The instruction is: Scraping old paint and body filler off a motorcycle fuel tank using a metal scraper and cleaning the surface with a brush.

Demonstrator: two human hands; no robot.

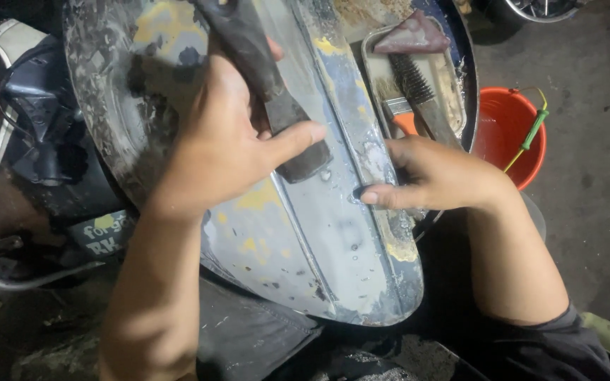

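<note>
The long curved metal body panel (305, 233), grey-blue with worn paint, lies across the person's lap under both hands. Much of its middle already looks bare and dull grey, wet with droplets; patches of yellow primer, a rusty crust along the right edge and dark grime at the far left end remain, so by the look of it the surface is stripped in part, with the ends and edges left to do.

The left hand (224, 141) has its grip closed around a dark, flat rubbing block (284, 116), thumb stretched along its lower end, pressing it onto the panel's central ridge. The right hand (435, 176) holds no tool: its fingers lie curled over the panel's right edge, steadying it.

Just beyond the right hand sits a shallow metal tray (453, 92) holding a wire brush (414, 85), an orange-handled paintbrush (397, 109) and a folded reddish sheet (411, 35). An orange plastic bucket (506, 130) stands on the concrete floor (594, 141). A dark motorcycle (44, 141) stands at left.
</note>
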